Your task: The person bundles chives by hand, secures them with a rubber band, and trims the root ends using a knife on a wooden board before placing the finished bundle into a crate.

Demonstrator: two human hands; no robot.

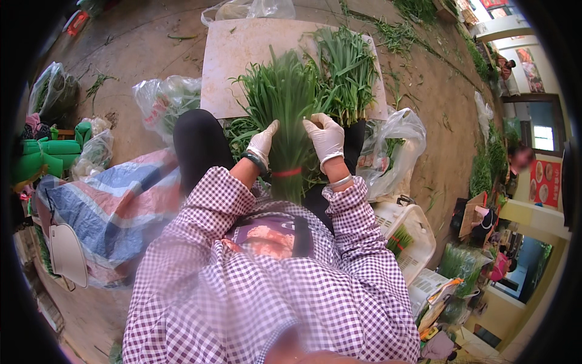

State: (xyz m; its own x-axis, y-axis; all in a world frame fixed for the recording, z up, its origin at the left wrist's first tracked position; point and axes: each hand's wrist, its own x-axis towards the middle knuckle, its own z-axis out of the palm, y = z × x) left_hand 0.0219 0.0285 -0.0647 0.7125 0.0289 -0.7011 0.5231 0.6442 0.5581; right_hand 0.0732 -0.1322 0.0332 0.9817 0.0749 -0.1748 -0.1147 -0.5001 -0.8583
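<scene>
A bunch of chives (290, 109), long and flat-leaved, stands upright in front of my body with its leaf tips pointing away. A red band (287, 173) circles its lower part. My left hand (264, 144), in a white glove, is closed on the bunch's left edge. On the opposite edge the gloved fingers of my right hand (325, 138) pinch the leaves. The bunch is somewhat smeared by motion. Behind it to the right, a pile of similar greens (347, 73) lies on a pale board (221, 67).
A clear plastic bag (163, 100) sits left of the board, another bag (397, 145) to the right. Near my right arm stands a white basket (418, 246) holding a banded green bunch. A striped woven sheet (121, 206) spreads at my left. Other people are at the far right.
</scene>
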